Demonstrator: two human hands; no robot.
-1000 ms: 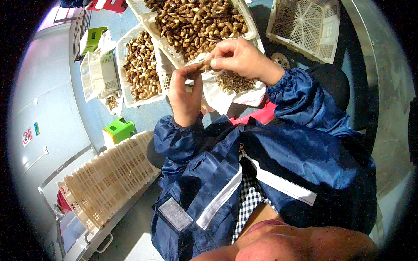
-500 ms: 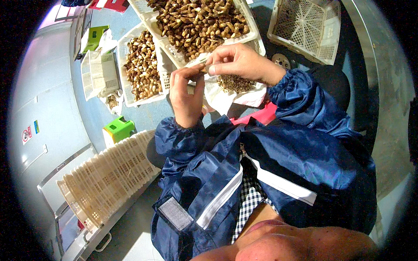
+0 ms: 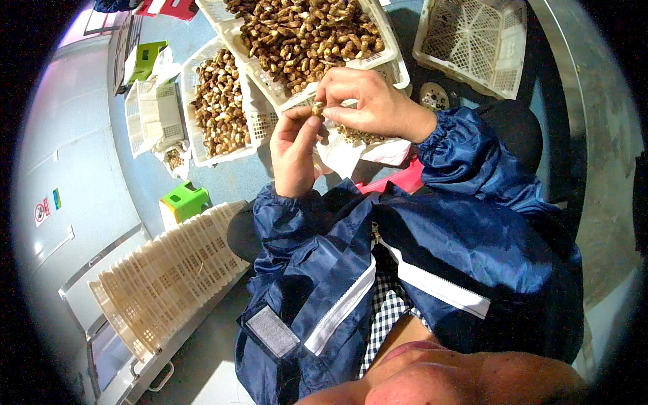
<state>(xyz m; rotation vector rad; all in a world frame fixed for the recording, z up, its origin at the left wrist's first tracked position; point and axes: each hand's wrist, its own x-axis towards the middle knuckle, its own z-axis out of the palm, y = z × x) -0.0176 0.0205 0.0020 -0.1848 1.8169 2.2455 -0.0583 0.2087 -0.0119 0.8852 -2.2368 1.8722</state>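
Left hand (image 3: 294, 156): upper centre, edged rightward since half a second ago; thumb and forefinger pinched nearly closed around a small brown piece (image 3: 317, 108).
Right hand (image 3: 386, 106): just right of it, fingertips nearly together on the same piece; handling apparently unfinished.
Crate (image 3: 264, 79): top centre, rigid white plastic; heaped with knobbly brown mushrooms (image 3: 307, 44).
Cloth (image 3: 341, 158): below, crumpled, white.

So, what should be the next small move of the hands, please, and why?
Perhaps the right hand should gently pick a bit off the small brown piece while the left hand steadies it. Both hands meet at the piece, the left apparently pinching it, and a heap of crumbs lies close by, partly hidden by the right hand.
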